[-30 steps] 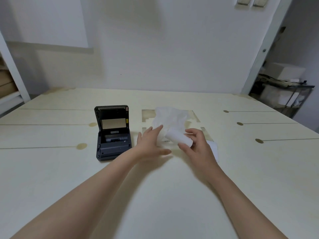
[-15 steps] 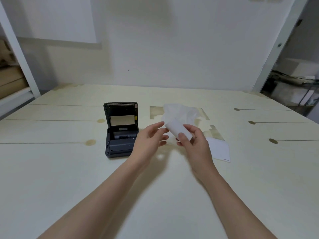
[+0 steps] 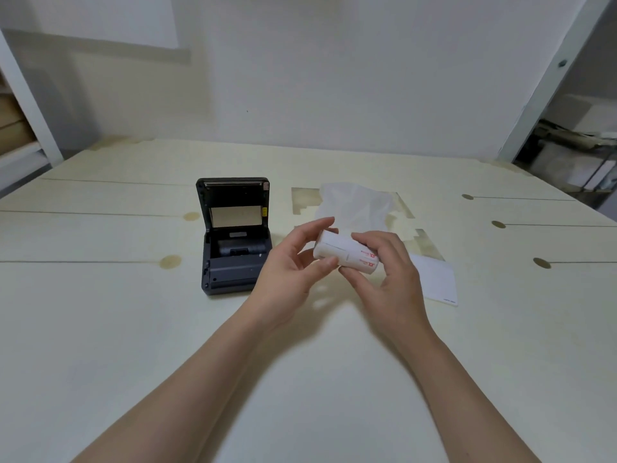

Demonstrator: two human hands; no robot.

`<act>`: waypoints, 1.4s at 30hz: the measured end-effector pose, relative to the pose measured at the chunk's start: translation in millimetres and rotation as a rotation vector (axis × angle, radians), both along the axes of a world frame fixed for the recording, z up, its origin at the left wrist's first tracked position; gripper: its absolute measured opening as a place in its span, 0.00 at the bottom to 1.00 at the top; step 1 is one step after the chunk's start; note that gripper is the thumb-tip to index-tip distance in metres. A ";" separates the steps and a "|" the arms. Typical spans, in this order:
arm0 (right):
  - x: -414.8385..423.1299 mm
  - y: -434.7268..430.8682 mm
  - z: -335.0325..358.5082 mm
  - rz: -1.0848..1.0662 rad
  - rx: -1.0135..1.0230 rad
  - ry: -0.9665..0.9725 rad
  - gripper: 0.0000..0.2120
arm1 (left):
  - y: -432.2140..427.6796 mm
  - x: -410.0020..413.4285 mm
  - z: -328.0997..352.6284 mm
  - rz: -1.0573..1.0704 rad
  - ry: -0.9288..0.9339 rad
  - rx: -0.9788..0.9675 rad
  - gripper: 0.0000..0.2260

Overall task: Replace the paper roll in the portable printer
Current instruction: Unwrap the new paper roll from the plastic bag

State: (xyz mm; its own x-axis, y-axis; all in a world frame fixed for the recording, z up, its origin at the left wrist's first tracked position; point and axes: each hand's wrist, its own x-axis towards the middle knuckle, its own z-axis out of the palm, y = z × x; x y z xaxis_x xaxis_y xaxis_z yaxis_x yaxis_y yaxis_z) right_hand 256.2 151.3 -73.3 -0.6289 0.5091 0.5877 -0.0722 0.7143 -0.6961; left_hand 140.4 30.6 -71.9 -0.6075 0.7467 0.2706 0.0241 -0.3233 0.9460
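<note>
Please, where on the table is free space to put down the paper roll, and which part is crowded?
Free: the wide near table in front of the printer, and the stretch left of the printer. Crowded: right of the printer, where the left hand and right hand hold the paper roll, with the crumpled wrapper behind and the white card beside.

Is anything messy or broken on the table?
Nothing looks broken. The printer just has its lid flipped open, ready for paper. A crumpled clear wrapper lies behind the hands, and a white card sits loose nearby. The paper roll is held up in both hands.
</note>
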 end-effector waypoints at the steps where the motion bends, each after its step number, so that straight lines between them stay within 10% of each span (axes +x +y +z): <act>1: 0.2 -0.5 0.4 0.002 -0.005 0.001 0.18 | -0.6 -0.6 -0.3 0.000 0.004 0.001 0.23; 42: 2.2 -10.6 6.8 0.192 -0.544 0.091 0.08 | -3.8 10.3 8.4 -0.093 -0.160 -0.099 0.17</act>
State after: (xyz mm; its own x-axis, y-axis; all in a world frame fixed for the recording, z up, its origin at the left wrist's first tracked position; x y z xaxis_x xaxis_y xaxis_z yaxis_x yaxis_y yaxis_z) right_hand 258.4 140.8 -66.4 -0.6991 0.6346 0.3294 -0.2417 0.2238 -0.9442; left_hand 150.7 26.8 -63.5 -0.5644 0.8196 0.0986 -0.1550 -0.2225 0.9625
